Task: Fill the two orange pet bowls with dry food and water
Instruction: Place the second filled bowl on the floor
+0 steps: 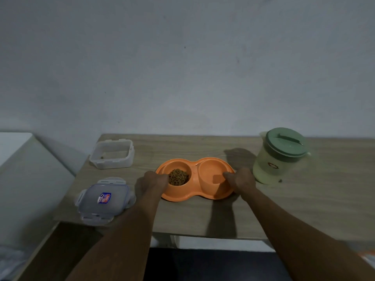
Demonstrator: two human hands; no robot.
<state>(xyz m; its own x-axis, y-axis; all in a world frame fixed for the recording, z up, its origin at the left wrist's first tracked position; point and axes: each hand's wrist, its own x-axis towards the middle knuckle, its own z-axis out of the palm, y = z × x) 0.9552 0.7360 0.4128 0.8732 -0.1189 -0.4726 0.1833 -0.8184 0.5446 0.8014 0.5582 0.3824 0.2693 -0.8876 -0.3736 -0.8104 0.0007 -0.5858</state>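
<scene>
Now both hands clamp the orange double bowl (195,178), left hand (151,182) on its left end, right hand (242,179) on its right; its long axis runs left-right. Kibble (178,177) fills the left cup; the jug (281,156) stands nearer the right hand.

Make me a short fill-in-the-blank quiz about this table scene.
1. The kibble lies in the ___ bowl of the orange dish.
2. The jug has a ___ lid.
3. The clear tub stands with its lid ___.
4. The left hand and right hand grip the ___.

Answers: left; green; off; dish
</scene>
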